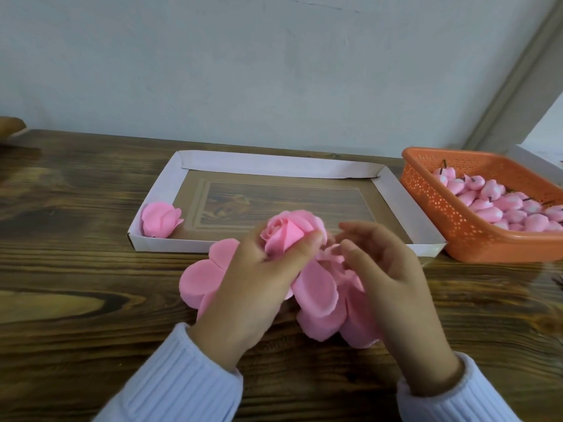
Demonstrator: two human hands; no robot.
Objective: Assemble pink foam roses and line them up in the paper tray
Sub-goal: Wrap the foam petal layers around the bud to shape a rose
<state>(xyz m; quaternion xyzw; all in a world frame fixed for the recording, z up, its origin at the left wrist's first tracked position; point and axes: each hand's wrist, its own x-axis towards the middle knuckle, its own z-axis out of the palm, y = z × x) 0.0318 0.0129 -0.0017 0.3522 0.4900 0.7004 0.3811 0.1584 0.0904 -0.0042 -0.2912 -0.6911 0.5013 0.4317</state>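
The left hand (253, 278) grips the half-built pink foam rose (288, 231), its bud pointing toward the white paper tray (274, 164) just beyond. The right hand (384, 269) is just beside it, fingers (359, 257) loosely curled; blur hides whether they pinch anything.

Petal stack (195, 281) half beneath left hand (253, 287).

A pale grey-blue plastered wall (243, 71) fills the upper half of my view under soft, even light, with a few faint dark scratches near the top. It meets the far edge of a dark brown wood-grain table (76, 284), whose top shows broad knots and streaks. At the upper right a grey-beige frame strip (518, 71) slants down toward the table's far right corner. Beside it is a bright white opening (548, 123); I cannot tell whether it is a window.
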